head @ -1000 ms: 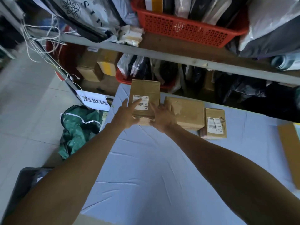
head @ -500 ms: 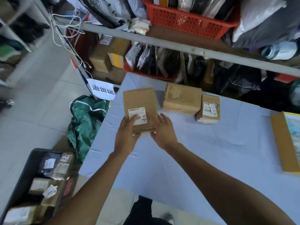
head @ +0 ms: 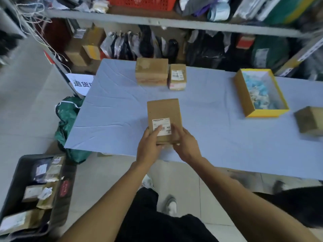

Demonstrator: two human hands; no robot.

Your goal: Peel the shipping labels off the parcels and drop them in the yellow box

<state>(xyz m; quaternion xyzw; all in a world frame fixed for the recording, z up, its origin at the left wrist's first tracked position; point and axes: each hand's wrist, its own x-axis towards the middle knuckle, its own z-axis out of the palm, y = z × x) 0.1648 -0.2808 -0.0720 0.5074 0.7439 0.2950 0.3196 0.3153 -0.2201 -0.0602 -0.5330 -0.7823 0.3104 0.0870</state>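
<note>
Your left hand (head: 148, 145) grips the near end of the cardboard parcel (head: 164, 117), thumb on its white shipping label (head: 161, 127); your right hand (head: 186, 145) clasps the opposite near corner, fingers curled beneath. The parcel sits above the blue counter (head: 113, 119); the yellow box (head: 269, 113) stands well apart at right.

Blue-grey table cover (head: 218, 137) with creases. On the floor at left, green bag (head: 67, 119) and dark crate (head: 16, 182) full of small packets. Behind, metal shelf (head: 157, 21) with red basket (head: 141, 3) on top, white sign (head: 81, 82) below.
</note>
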